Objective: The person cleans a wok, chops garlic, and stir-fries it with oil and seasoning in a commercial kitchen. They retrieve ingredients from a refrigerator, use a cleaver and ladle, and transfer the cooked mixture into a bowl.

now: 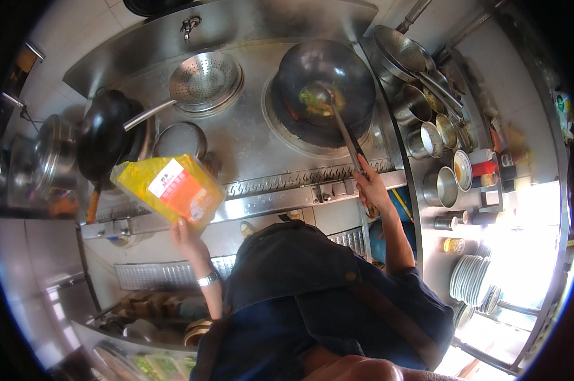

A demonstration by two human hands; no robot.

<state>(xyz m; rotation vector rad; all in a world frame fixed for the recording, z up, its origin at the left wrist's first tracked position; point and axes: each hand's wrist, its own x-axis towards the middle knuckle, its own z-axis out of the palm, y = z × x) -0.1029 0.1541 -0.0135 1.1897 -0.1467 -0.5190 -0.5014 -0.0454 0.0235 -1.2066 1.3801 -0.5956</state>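
My left hand [188, 240] grips the lower edge of a yellow plastic pouch [170, 190] with an orange and white printed label, held up over the stove's front rail. My right hand [373, 185] is closed around the long handle of a metal ladle [346, 133]. The ladle's bowl rests inside a dark wok [322, 71] on the right burner, among green and orange food pieces [321, 102] at the bottom. The pouch's contents look yellow; whether it is open cannot be told.
A perforated strainer [205, 78] sits on the stove's left side, beside a second dark wok [103, 133]. On the right counter stand metal pots [440, 186], a white bowl [463, 170] and stacked plates [470, 280]. A faucet [189, 28] projects from the backsplash.
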